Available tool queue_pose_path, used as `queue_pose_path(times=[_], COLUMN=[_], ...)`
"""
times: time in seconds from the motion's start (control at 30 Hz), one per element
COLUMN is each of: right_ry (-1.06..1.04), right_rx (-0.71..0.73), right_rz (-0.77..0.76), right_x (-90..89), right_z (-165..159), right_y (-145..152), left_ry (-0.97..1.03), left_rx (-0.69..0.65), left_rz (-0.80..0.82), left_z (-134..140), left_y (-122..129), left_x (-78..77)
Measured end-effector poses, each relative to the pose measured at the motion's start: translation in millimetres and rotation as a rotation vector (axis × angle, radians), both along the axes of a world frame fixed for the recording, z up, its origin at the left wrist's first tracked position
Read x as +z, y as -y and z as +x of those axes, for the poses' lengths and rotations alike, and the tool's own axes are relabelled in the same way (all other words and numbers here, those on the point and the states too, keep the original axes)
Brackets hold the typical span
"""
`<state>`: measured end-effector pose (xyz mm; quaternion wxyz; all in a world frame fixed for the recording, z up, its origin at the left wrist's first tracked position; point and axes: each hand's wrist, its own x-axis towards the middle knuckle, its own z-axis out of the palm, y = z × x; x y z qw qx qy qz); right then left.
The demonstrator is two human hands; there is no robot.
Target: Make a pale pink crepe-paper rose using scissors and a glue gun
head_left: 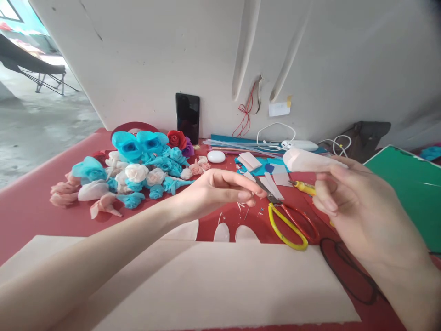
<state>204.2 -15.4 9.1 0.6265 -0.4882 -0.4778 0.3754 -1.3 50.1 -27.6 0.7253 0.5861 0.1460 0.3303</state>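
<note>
My right hand point(361, 197) is raised at the right, thumb and fingers pinching the narrow end of a pale pink paper petal roll point(305, 160). Its wide rounded end points left. My left hand point(220, 189) hovers over the middle of the table, fingers stretched out and a little bent, with nothing visible in them. Under its fingertips lie scissors point(288, 227) with one yellow and one red handle. Two cut pale petals point(246, 234), point(221, 232) rest on the red table, close to a large pale pink paper sheet point(223, 285).
A pile of blue, white and pink paper flowers point(138, 174) is at the left. A phone point(188, 117) leans on the wall. Paper scraps point(250, 161), a yellow-handled tool point(305, 187), a white oval case point(216, 156), a black cord point(354, 280) and a green board point(406, 193) lie around.
</note>
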Motion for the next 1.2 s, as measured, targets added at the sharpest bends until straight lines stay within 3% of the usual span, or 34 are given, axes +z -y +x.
queue_pose_path(times=[0.2,0.4,0.63,0.87,0.97,1.03,1.1,1.2], right_ry=[-0.014,-0.034,-0.021,-0.001,0.062,0.150,0.326,0.654], right_rx=[-0.014,-0.019,-0.028,-0.009,0.098,0.242,0.462,0.865], right_rz=[0.011,0.006,0.010,0.013,-0.049,-0.163,-0.334,-0.496], right_x=[-1.2,-0.9,-1.0,-1.2,-5.4,-9.4,-13.3,-17.6], right_z=[-1,0,-1,1,4,6,6,2], right_y=[-3,-4,-4,-5,-3,-1,1,4], left_ry=[-0.281,-0.540,-0.692,-0.766,-0.726,-0.693,-0.665,-0.642], left_rx=[0.241,0.324,0.289,0.206,0.005,-0.170,-0.298,-0.379], left_rz=[0.186,0.442,0.632,0.727,0.789,0.821,0.842,0.871], left_z=[1,1,1,-1,-5,-8,-10,-11], left_y=[-5,-5,-13,-13,-16,-18,-19,-21], left_x=[-2.0,-7.5,-19.8,-14.7,-12.0,-12.8,-15.4,-20.3])
